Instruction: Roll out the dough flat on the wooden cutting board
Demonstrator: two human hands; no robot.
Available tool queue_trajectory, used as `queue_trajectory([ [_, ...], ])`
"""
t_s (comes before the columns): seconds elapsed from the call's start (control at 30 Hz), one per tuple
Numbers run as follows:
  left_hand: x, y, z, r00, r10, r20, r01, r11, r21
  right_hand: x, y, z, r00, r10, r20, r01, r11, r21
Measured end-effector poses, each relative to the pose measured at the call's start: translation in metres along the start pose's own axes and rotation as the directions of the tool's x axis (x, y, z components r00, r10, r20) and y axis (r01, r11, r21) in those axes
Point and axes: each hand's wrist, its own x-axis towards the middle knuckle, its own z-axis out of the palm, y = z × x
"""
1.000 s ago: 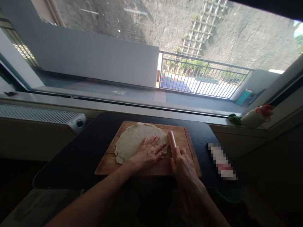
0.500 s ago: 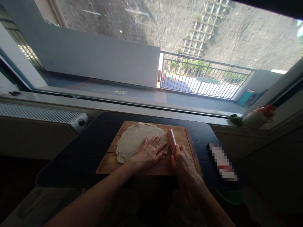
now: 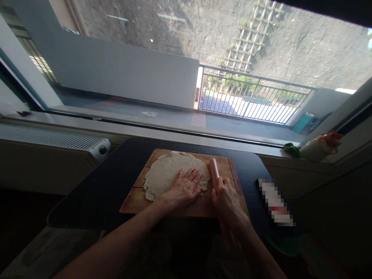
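Note:
A wide, flat sheet of pale dough (image 3: pixel 164 170) with uneven edges lies on a wooden board (image 3: pixel 135 205). My left hand (image 3: pixel 187 186) rests on the dough's right part, palm down with its fingers stretched out. To the right of the dough, my right hand (image 3: pixel 228 197) is wrapped around a pinkish rolling pin (image 3: pixel 214 168). The pin's far end points away from me, just beside the dough's right edge. Its near end runs under my right wrist and past the board's front edge, partly hidden in shadow.
The board lies on a dark table (image 3: pixel 90 193) below a large window. A blurred-out object (image 3: pixel 276 203) is on the table's right side. On the sill stand a pale pot (image 3: pixel 318 149) and a green item (image 3: pixel 291 150). A radiator (image 3: pixel 58 143) is at the left.
The view has shifted slightly. My left hand's fingers have drawn closer together on the dough. My right hand still grips the rolling pin beside the dough's right edge.

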Motion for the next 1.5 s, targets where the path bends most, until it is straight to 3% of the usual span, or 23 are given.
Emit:
queue_trajectory([
  [0.07,0.0,0.0,0.0,1.0,0.001,-0.005,-0.001,1.0,0.003,-0.003,0.0,0.0,0.997,-0.062,0.042,0.06,0.998,0.031],
  [0.23,0.0,0.0,0.0,1.0,0.002,-0.005,-0.002,1.0,0.004,-0.011,-0.002,0.002,0.998,0.058,0.015,-0.058,0.998,0.017],
  [0.37,0.0,0.0,0.0,1.0,0.0,0.0,0.0,1.0,0.004,-0.018,-0.004,0.001,0.996,-0.034,0.077,0.026,0.994,0.102],
  [0.5,0.0,0.0,0.0,1.0,0.003,-0.005,-0.003,1.0,-0.004,-0.02,-0.004,-0.001,0.998,0.051,0.047,-0.053,0.997,0.053],
  [0.63,0.0,0.0,-0.001,1.0,0.006,0.005,-0.006,1.0,-0.006,-0.018,-0.005,-0.001,0.994,-0.053,0.092,0.044,0.994,0.101],
  [0.7,0.0,0.001,-0.002,1.0,0.0,0.008,0.0,1.0,-0.011,-0.014,-0.003,-0.002,0.994,-0.032,0.1,0.024,0.996,0.082],
  [0.8,0.0,0.001,-0.003,1.0,-0.002,0.006,0.002,1.0,-0.019,-0.005,0.003,-0.002,0.998,-0.006,0.055,0.004,1.0,0.029],
  [0.9,0.0,0.0,-0.003,1.0,-0.003,0.021,0.003,1.0,-0.02,0.012,0.006,-0.001,0.991,-0.101,0.086,0.097,0.994,0.052],
  [1.03,0.001,0.0,-0.002,1.0,-0.009,0.01,0.009,1.0,-0.027,0.046,0.01,-0.001,0.996,-0.071,0.048,0.072,0.997,-0.017],
  [1.2,0.0,0.001,-0.002,1.0,-0.002,-0.005,0.002,0.999,-0.045,0.081,0.011,-0.001,0.961,-0.266,0.075,0.264,0.964,0.038],
  [1.3,0.0,-0.011,-0.008,0.999,-0.04,-0.022,0.038,0.996,-0.076,0.094,0.009,0.0,0.934,-0.357,-0.003,0.356,0.931,0.076],
  [1.37,0.003,-0.03,-0.015,0.991,-0.124,-0.044,0.121,0.99,-0.065,0.102,0.008,0.0,0.898,-0.439,0.014,0.435,0.893,0.111],
  [1.5,0.013,-0.077,-0.025,0.956,-0.29,-0.042,0.291,0.957,0.014,0.122,0.0,0.0,0.91,-0.408,0.075,0.402,0.912,0.084],
])
